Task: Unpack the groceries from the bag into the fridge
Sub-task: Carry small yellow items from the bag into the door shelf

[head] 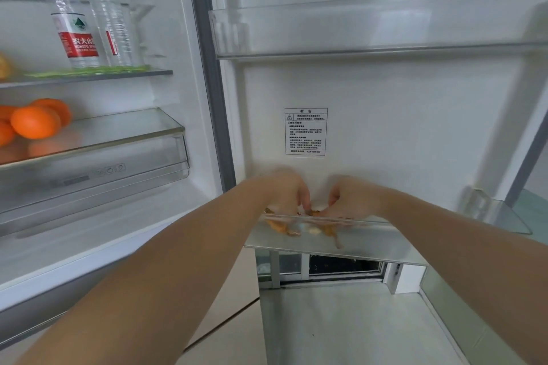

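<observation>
Both hands reach into the lower door bin [370, 221] of the open fridge door [385, 127], fingers curled downward. The left hand [289, 194] and the right hand [350, 201] sit close together, almost touching at the fingertips, and each seems to pinch a small orange-brown packet [315, 212] between them; motion blur makes the exact hold hard to read. More of the same packets [284, 228], orange and pale, lie on the floor of that bin, seen through its clear front wall, just below the hands.

Above the lower door bin, on the door's white inner panel, is a printed warning label [306, 131]. Higher still hangs a second clear door bin [370, 35].

To the left of the lower door bin, past the grey door seal [212, 74], is the fridge interior. Two water bottles [77, 27] with red caps and red labels stand side by side on an upper glass shelf [89, 75], on a strip of green matting [89, 70]. On the shelf beneath them, several oranges [35, 122] are bunched at the far left, above a clear drawer [118, 169].

Below the lower door bin, a light tiled floor [231, 320] shows.
</observation>
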`<state>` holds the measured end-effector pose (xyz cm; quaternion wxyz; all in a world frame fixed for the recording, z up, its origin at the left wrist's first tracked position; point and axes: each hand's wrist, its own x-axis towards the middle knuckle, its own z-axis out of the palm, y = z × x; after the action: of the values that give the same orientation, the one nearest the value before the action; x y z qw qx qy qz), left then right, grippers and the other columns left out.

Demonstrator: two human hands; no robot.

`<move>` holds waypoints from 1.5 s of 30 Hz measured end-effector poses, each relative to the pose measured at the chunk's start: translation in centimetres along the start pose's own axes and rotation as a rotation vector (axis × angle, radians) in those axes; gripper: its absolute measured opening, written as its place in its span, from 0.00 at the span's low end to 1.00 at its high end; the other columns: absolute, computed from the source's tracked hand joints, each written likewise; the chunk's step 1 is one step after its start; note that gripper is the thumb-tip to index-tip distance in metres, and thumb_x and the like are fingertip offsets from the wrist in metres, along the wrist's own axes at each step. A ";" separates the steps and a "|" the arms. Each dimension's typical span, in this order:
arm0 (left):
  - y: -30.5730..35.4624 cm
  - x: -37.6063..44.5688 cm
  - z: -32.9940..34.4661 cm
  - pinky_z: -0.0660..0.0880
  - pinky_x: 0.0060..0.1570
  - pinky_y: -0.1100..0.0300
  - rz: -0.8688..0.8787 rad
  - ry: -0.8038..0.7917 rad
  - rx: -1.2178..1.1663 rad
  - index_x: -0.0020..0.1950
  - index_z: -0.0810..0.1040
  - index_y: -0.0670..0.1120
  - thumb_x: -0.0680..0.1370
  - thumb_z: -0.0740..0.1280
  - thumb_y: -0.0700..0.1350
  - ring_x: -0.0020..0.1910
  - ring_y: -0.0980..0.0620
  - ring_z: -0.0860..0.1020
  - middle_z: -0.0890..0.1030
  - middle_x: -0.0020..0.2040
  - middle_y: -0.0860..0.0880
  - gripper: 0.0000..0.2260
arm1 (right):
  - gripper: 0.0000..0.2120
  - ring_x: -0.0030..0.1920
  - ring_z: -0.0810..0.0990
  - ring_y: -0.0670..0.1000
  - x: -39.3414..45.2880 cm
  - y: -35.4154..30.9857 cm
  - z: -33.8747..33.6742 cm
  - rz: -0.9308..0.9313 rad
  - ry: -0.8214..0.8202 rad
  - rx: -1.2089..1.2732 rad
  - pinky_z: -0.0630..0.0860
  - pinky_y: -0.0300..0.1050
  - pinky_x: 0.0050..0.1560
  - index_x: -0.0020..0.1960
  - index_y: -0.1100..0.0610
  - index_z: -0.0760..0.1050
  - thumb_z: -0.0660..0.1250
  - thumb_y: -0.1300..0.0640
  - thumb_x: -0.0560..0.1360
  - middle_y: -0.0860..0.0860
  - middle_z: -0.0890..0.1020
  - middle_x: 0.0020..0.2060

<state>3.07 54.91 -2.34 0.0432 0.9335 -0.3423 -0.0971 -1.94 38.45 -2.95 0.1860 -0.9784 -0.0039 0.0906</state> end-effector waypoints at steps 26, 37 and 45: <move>5.4 -2.9 -0.4 0.71 0.54 0.57 0.493 0.473 -0.264 0.59 0.76 0.54 0.76 0.66 0.53 0.57 0.51 0.72 0.75 0.55 0.54 0.13 | 0.14 0.48 0.78 0.49 -18.8 -1.5 -1.3 0.505 0.677 0.003 0.77 0.46 0.51 0.57 0.48 0.73 0.67 0.45 0.73 0.47 0.78 0.49; 20.4 -10.8 4.9 0.71 0.53 0.59 0.765 0.336 -0.392 0.58 0.76 0.53 0.72 0.69 0.53 0.56 0.53 0.75 0.75 0.55 0.54 0.15 | 0.21 0.49 0.74 0.48 -38.5 1.2 5.1 0.881 0.778 0.028 0.74 0.44 0.51 0.63 0.49 0.70 0.66 0.43 0.73 0.49 0.75 0.56; 32.4 -16.1 8.8 0.73 0.56 0.54 1.067 0.153 -0.372 0.58 0.75 0.55 0.71 0.68 0.54 0.56 0.54 0.74 0.75 0.54 0.55 0.16 | 0.22 0.41 0.81 0.51 -51.7 0.1 11.4 1.279 0.842 0.049 0.80 0.50 0.43 0.65 0.49 0.68 0.64 0.41 0.74 0.49 0.72 0.58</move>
<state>-31.30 40.51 -3.76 0.2747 0.6124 -0.7394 -0.0527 -54.85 40.35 -4.31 0.1047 -0.7379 0.6362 -0.1995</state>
